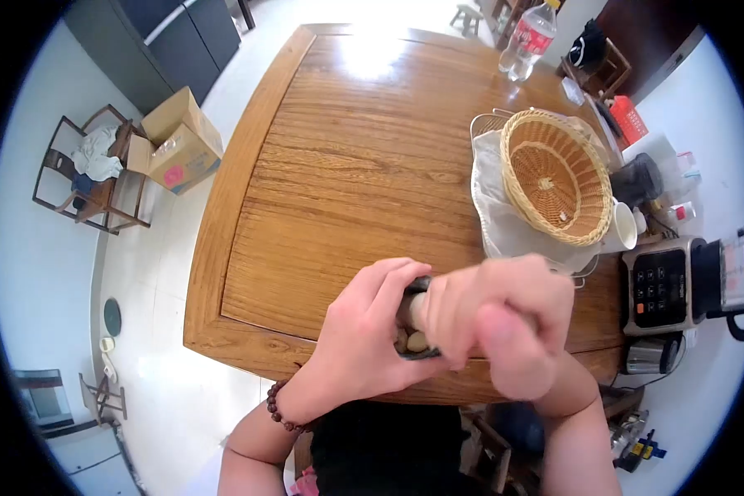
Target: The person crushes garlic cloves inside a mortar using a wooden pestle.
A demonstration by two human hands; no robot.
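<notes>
Dark container [421, 283]: Position Relative to Both Grips

The dark container is located at the near edge of the wooden desk [347, 140], between the two hands. Its side is enclosed by the left hand [370, 331], with the fingers wrapped around the far side and the thumb set along the near side; the left grip is therefore occupied by the container. Several pale pieces [417, 341] are seen inside the mouth, toward the near rim.

A pale rod [416, 310] is seen at the mouth, mostly covered by the right hand [500, 318]. The right grip is clenched into a fist and is judged to be holding this rod; the hidden part cannot be confirmed, as the fist is slightly blurred.

The governing relation is judged to be the alignment of rod and mouth. The mouth lies just to the left of the right fist, and the rod's long axis appears to be directed from the fist leftward into it. The container's wall is touched by the left hand, which is thus the nearer one. Whether the container's base is supported by the desk cannot be told.
</notes>
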